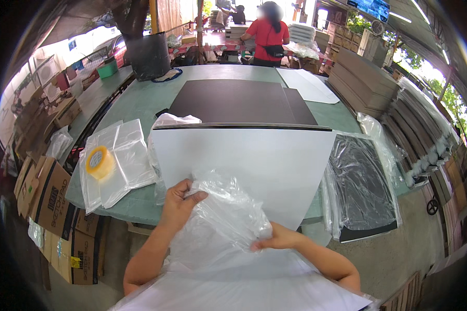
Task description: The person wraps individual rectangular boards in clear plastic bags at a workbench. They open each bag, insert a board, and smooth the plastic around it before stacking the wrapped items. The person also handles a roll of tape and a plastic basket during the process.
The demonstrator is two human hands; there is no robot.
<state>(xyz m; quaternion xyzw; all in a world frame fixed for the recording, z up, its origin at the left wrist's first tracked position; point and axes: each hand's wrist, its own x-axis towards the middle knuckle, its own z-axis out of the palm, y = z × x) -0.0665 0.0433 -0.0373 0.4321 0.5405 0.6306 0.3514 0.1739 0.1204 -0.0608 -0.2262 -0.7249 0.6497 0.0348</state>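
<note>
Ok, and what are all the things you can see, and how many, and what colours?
plastic wrapping: one crumpled piece, clear, between both hands
white-faced board: at least one, white, centre
dark boards: at least two, dark brown, behind it
worktable: one, green, centre
tape roll: one, yellowish, left
plastic bags: several, clear, under the tape
wrapped board: at least one, black, right
white sheet: at least one, white, far right corner
bin: one, black, far left
cartons: several, brown, lower left
board stacks: two or more, brown and grey, right
people: at least two, one red-topped, background
screen: one, bluish, top right
left fingers: one set, bare, centre-left
right fingers: one set, bare, centre-right
</note>
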